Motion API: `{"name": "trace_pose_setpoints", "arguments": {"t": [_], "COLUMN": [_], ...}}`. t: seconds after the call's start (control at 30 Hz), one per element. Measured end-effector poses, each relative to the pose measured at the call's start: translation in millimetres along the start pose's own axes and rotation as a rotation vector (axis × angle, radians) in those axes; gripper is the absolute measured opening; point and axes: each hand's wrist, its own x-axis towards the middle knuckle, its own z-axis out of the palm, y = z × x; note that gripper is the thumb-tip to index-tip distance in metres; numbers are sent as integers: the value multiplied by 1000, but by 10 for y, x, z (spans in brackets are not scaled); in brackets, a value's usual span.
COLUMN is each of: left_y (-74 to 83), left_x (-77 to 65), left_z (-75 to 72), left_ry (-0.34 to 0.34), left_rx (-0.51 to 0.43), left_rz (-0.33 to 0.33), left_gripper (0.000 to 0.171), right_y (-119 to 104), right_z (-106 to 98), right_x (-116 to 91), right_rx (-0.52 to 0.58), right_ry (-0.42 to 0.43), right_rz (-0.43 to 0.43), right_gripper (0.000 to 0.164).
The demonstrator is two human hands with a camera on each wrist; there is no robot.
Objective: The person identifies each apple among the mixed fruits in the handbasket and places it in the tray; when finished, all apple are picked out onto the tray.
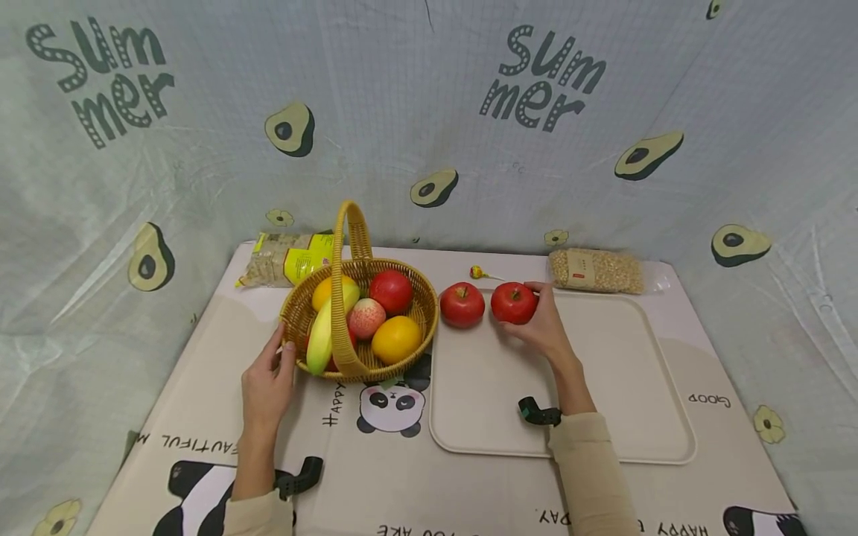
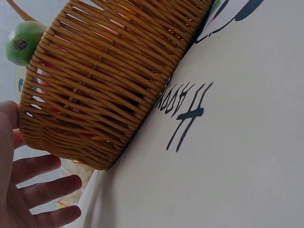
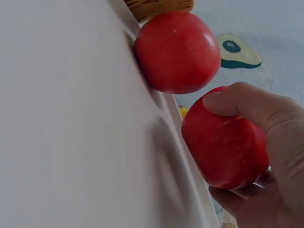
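gripped a red apple [image 1: 513, 302] in right hand [image 1: 544, 327] by far edge of tray [image 1: 496, 394], likely against rolling — and rested loose-fingered left hand [image 1: 268, 380] against wicker basket [image 2: 95, 85] toward tabletop's [image 1: 362, 473] far edge, seemingly for steadying!

Left of the tray [image 1: 623, 372] stands the basket [image 1: 424, 298], a bag [image 1: 271, 262] behind it, with one apple [image 1: 462, 305] at the tray's far left corner, another apple [image 1: 512, 301] right of it in the right hand [image 1: 541, 327], and a lollipop [image 1: 476, 272] and grain packet [image 1: 596, 270] (the packet farther right) behind.
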Motion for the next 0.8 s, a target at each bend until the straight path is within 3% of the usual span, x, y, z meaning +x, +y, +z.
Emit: {"name": "trace_pose_setpoints", "arguments": {"t": [0.8], "left_y": [-29], "left_x": [16], "left_z": [13], "left_ry": [0], "left_rx": [12], "left_rz": [6], "left_gripper": [47], "right_y": [68], "right_z": [41], "right_x": [8], "right_rx": [-21], "right_ry": [-44], "right_rz": [77], "right_gripper": [100]}}
